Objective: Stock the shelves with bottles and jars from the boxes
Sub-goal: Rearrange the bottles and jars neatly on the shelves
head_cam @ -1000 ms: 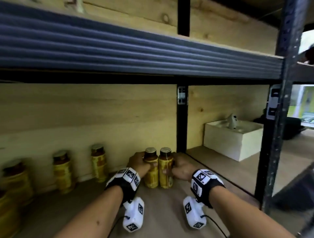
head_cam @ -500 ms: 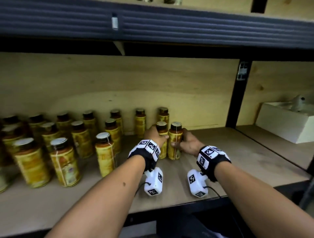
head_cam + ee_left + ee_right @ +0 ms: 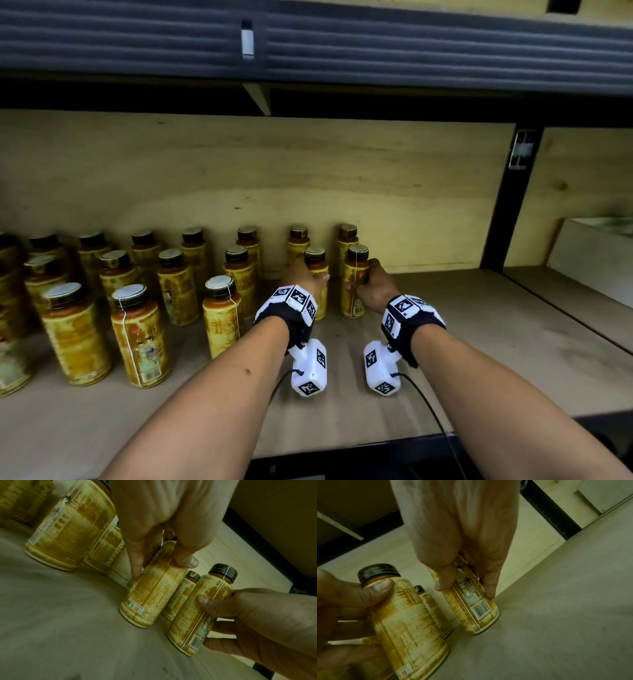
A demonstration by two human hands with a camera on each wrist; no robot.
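Observation:
Two yellow-labelled bottles with dark caps stand side by side on the wooden shelf [image 3: 479,342]. My left hand [image 3: 305,274] grips the left bottle [image 3: 317,270] [image 3: 154,595], thumb and fingers curled round its body. My right hand [image 3: 371,282] grips the right bottle [image 3: 356,274] [image 3: 471,608] in the same way. In both wrist views the bases look close to or on the shelf board. The left bottle [image 3: 406,622] and the right bottle [image 3: 202,612] also show in the opposite wrist views.
Several more yellow bottles [image 3: 137,315] stand in rows on the left of the shelf, with a back row [image 3: 298,240] against the plywood wall. A black upright post [image 3: 507,198] and a white box [image 3: 596,253] are to the right. The upper shelf edge [image 3: 308,44] hangs overhead.
Both hands carried the two bottles deeper onto the shelf, toward the back row. My view swung left and down, bringing the rows of bottles into sight.

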